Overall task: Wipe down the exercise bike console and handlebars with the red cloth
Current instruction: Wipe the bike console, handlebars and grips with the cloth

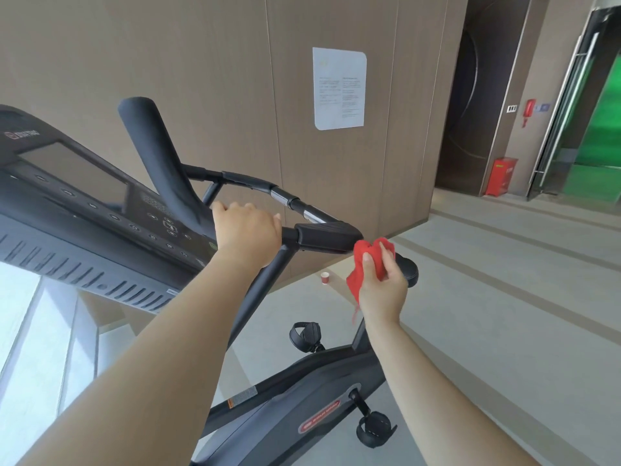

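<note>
right hand pinched shut on the bunched red cloth, just beside the padded handlebar end, left hand clamped over the bar near the console; soft, light, likely best kept wadded in the palm.

A white paper notice hangs on the brown wall panel, a small paper cup stands on the floor, and a red cabinet stands near the glass door.
</note>
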### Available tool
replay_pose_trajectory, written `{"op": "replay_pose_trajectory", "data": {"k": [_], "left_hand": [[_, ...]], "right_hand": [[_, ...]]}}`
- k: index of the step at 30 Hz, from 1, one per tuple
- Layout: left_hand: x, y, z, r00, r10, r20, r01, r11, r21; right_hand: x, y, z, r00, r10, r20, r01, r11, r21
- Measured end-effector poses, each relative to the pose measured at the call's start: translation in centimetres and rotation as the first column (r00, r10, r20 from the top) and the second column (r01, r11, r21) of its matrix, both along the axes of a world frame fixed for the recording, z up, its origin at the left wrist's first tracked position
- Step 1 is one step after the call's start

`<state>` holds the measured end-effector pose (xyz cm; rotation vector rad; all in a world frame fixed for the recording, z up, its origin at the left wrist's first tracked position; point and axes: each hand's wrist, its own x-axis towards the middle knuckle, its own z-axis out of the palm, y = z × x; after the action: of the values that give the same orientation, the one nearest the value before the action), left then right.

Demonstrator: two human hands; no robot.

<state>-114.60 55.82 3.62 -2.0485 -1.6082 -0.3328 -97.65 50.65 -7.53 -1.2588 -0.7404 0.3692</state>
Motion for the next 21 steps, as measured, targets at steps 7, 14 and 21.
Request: {"op": "replay_pose_trajectory", "data": {"k": [7,14,21], "left_hand": [[-0.1,0.1,-0.1,1.0,-0.006,0.009,0.006,1.0,0.017],[-0.1,0.2,0.0,1.0,-0.011,0.004,0.011,1.0,0.021],[0.0,0.1,0.0,1.0,-0.002,-0.023,0.003,1.0,0.029]], "right_hand": [[-1.5,0.1,0.8,0.957,0.085,0.276,-0.108,0.992,0.068],[0.9,0.3,1.3,0.983,0.064,0.173,-0.072,0.997,0.039],[1.0,-0.4,-0.2,0.978,0.165,0.129,-0.176,0.981,0.082]]}}
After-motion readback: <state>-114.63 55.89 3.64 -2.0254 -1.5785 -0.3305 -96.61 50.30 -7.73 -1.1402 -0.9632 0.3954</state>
